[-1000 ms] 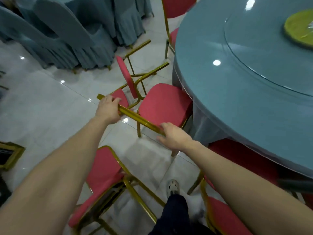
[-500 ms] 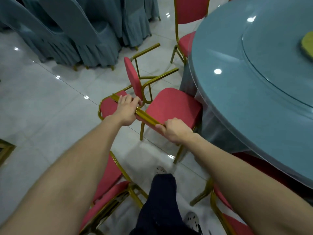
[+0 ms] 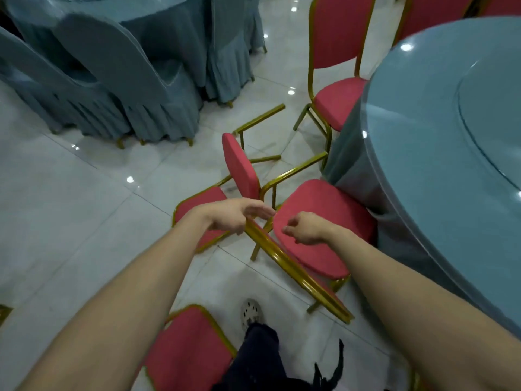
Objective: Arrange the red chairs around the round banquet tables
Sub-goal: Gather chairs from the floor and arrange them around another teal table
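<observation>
- Left hand (image 3: 234,218): rests on the upper end of the gold back rail (image 3: 296,270) of the red chair (image 3: 324,198), fingers straight and loosely spread. Half a second ago they were curled round that rail.
- Right hand (image 3: 306,228): clear of the rail and hanging just above the seat, fingers loosely curled and holding nothing. It, too, gripped the rail a moment ago.
- Red chair: stands upright on the tiled floor (image 3: 84,207), back towards the person. The front of its seat touches the blue skirt of the round table (image 3: 437,136), and it sits nearer the table than one second ago.
- Meaning: with both grips released and the seat against the skirt, this chair appears to be placed. Its step of the task is judged complete, apart from any small squaring-up.
- Tipped chair (image 3: 239,165): lies on the floor just left of the placed chair, legs pointing sideways. It is probably the next one to be righted and set in place.
- Second upright chair (image 3: 335,46): already stands at the table, farther round its edge.
- Near chair (image 3: 186,351): stands beside the person's leg, away from the table.
- Covered chairs (image 3: 127,80): grouped at another table, upper left.
</observation>
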